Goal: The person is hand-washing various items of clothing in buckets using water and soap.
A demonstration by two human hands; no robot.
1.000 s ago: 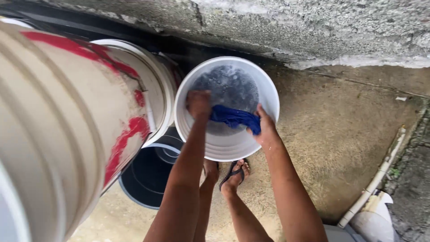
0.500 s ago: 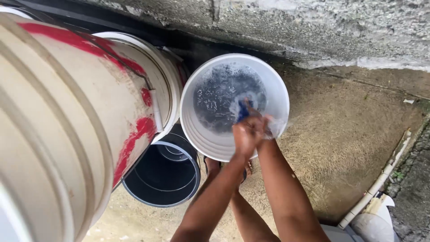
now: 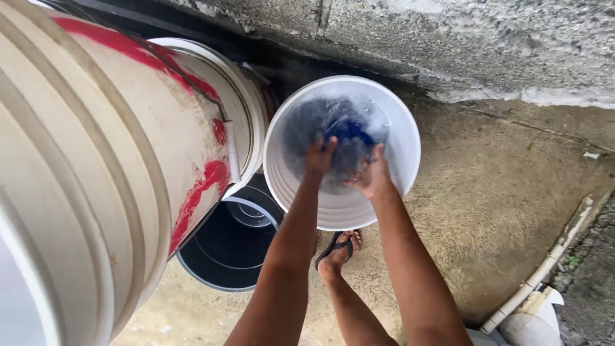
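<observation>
Both of your hands work inside the white bucket (image 3: 384, 211), which stands on the concrete floor (image 3: 500, 211) at the foot of the rough wall (image 3: 448, 45). The blue cloth (image 3: 349, 131) lies in the soapy water at 12 o'clock from your hands, partly submerged.

Your left hand (image 3: 318, 157) sits at 9 o'clock of the cloth, fingers curled into the water. Your right hand (image 3: 370, 173) sits at 4 o'clock of it, fingers bent toward the fabric. Each grip appears clenched on a fold of the cloth, though splash and blur hide the fingertips, so the hold cannot be confirmed.

To scrub well:
- Keep the cloth below or at the waterline so suds carry through the weave.
- Draw one fold against another between the two hands; do not rub against the bucket wall.
- Keep your wrists inside the rim to limit spill onto the floor.
- Hold your stance steady; your sandalled foot (image 3: 337, 248) stands at 6 o'clock, just below the bucket.

A large cream drum with red markings (image 3: 115, 166) stands at 9 o'clock, and an empty dark bucket (image 3: 224, 253) at 7 o'clock.
</observation>
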